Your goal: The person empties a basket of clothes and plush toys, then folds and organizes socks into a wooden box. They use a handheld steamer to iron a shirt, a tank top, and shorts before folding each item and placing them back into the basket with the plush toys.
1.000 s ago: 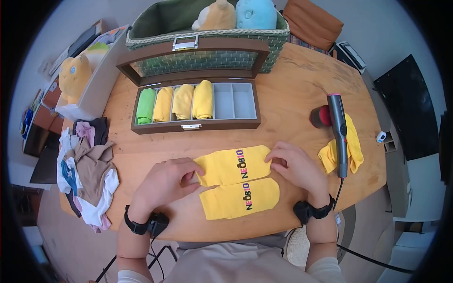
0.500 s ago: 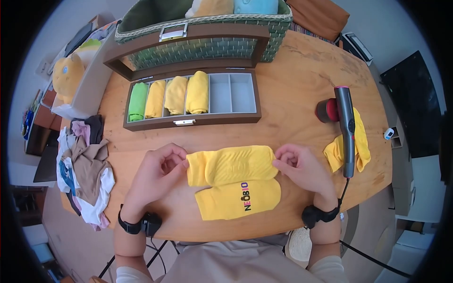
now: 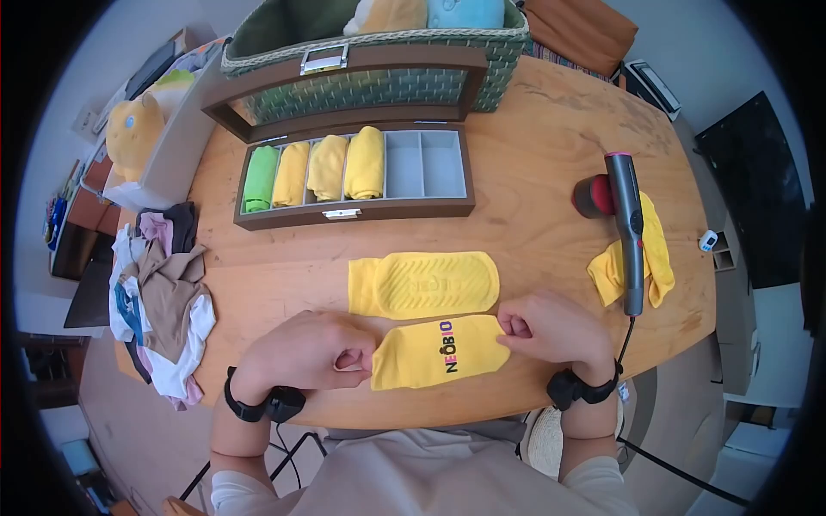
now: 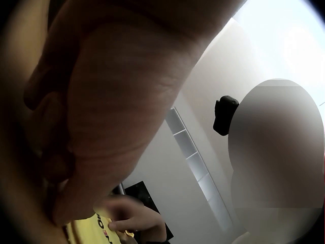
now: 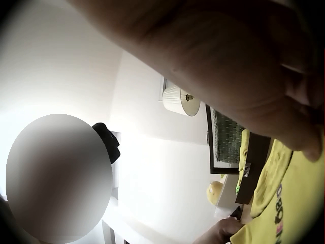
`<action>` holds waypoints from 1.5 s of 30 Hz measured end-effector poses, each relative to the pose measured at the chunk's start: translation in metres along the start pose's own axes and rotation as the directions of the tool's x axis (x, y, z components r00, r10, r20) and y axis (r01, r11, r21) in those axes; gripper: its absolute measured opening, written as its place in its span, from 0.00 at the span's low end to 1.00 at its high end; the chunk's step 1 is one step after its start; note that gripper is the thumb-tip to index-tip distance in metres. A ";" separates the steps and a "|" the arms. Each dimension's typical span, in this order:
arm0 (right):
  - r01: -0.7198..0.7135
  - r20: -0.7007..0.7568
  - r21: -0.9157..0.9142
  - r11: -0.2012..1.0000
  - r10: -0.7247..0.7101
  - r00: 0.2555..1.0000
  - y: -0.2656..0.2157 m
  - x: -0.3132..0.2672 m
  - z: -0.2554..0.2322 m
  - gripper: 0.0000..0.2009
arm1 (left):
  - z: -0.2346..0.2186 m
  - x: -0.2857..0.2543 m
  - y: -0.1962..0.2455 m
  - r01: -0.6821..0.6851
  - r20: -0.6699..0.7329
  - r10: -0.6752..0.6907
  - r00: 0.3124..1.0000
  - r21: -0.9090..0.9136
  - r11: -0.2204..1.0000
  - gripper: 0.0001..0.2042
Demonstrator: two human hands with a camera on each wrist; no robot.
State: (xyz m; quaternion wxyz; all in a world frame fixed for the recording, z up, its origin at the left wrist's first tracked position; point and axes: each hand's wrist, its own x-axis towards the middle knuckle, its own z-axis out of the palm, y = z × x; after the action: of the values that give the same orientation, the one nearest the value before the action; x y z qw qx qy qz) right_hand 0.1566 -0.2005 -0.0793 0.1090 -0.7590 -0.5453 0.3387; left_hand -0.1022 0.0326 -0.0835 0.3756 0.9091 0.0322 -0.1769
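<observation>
In front of the open brown, grey-lined oblong box (image 3: pixel 413 209): yellow fabric sock lettered NEOBIO (image 3: pixel 434 354) | left hand (image 3: pixel 310 353): pinches its cuff end | right hand (image 3: pixel 557 327): pinches its toe end | between box and that sock: second yellow fabric sock (image 3: pixel 422 285), ridged side up | in box: green fabric roll (image 3: pixel 260 179), three yellow fabric rolls (image 3: pixel 328 170)

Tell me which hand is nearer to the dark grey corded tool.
Right. The right hand, at the toe of the printed yellow sock, is left of the dark grey corded tool; the left hand is farther left, at that sock's cuff.
</observation>
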 end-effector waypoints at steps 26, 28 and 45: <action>-0.110 -0.350 0.336 0.935 0.233 0.907 -0.002 0.028 0.014 0.16 | 0.001 0.013 -0.020 0.160 -0.536 -0.289 0.793 -0.275 0.948 0.10; -0.097 -0.370 0.319 0.943 0.218 0.903 -0.006 0.026 0.015 0.17 | -0.002 0.012 -0.016 0.167 -0.540 -0.238 0.807 -0.178 0.970 0.13; 0.085 -0.371 0.369 0.925 0.063 0.927 -0.015 0.029 0.026 0.12 | -0.001 0.008 0.002 0.003 -0.078 -0.011 0.997 -0.103 0.995 0.07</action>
State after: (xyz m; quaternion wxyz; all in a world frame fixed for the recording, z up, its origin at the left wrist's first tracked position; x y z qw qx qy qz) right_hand 0.1343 -0.1743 -0.1021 0.3577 -0.7710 -0.4429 0.2853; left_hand -0.0941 0.0310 -0.0839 0.4196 0.8948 0.0593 -0.1404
